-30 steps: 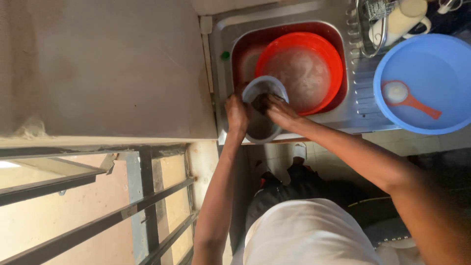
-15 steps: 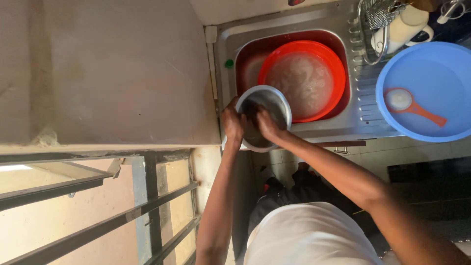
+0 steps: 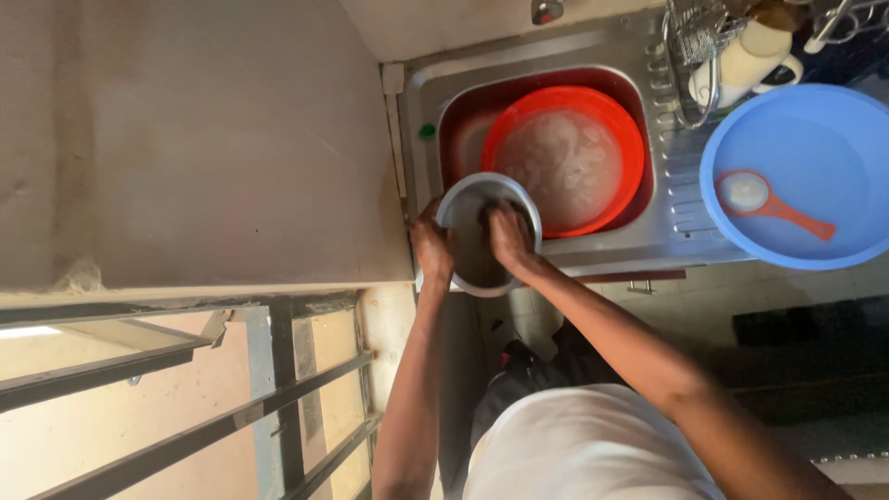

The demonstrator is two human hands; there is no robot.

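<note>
Over the front edge of the steel sink (image 3: 648,243), my left hand (image 3: 432,248) grips the left rim of a round metal bowl (image 3: 472,268), holding it tilted toward me. My right hand (image 3: 510,237) is inside the bowl with bent fingers pressed on something dark, seemingly a scrubbing pad (image 3: 488,218). The sink basin holds a red plastic basin (image 3: 626,139) of cloudy, soapy water just behind the bowl.
A blue plastic basin (image 3: 833,139) with a red-handled scoop (image 3: 765,201) sits on the drainboard at right. A wire rack (image 3: 696,42) and a white mug (image 3: 750,60) stand behind it. A plain countertop (image 3: 204,139) lies left; metal window bars (image 3: 204,435) run below.
The bowl has come nearer to me, toward the sink's front edge, and its opening now faces me more. My right hand has gone deeper inside it.
</note>
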